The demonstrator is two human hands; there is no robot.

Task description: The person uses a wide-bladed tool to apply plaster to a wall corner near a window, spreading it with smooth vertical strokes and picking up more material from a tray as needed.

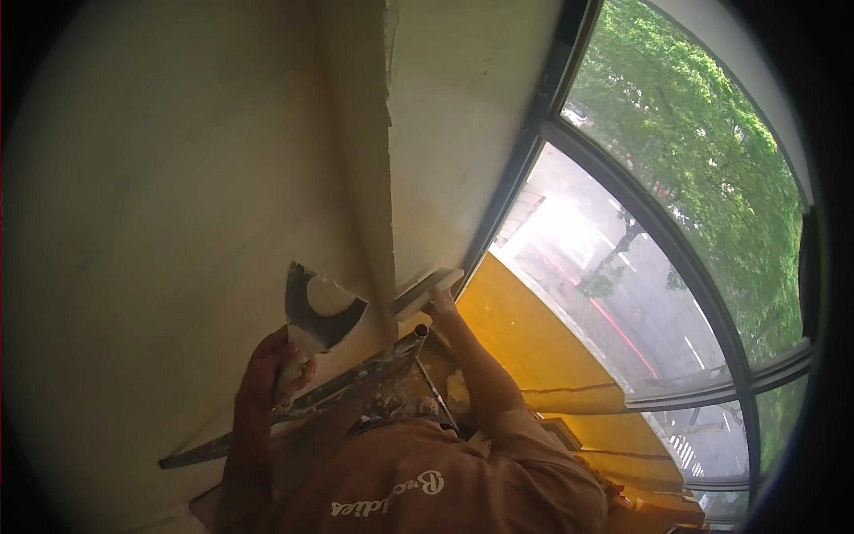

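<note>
Two hands busy here, so going left to right. Far left it's all big pale wall (187, 205), out past the left hand (274, 363). A spattered metal bar (356, 368) runs slantwise below that hand, up toward the right one. The left hand's fingers are curled shut round the handle of a wide scraper (307, 318), blade sticking up just above the fist, with a pale blob of filler (329, 297) on it. Right of that hand there's a rough vertical wall edge (390, 178). Then a long, flat, pale tool (425, 291), lying right at the fingers of the right hand (441, 304), which is gripping it; the fingers are partly hidden, and I can't tell if the tool touches the wall. Right of that hand: a yellow panel (525, 334), then a big dark-framed window (614, 267) with leafy green trees (689, 133) outside.
</note>
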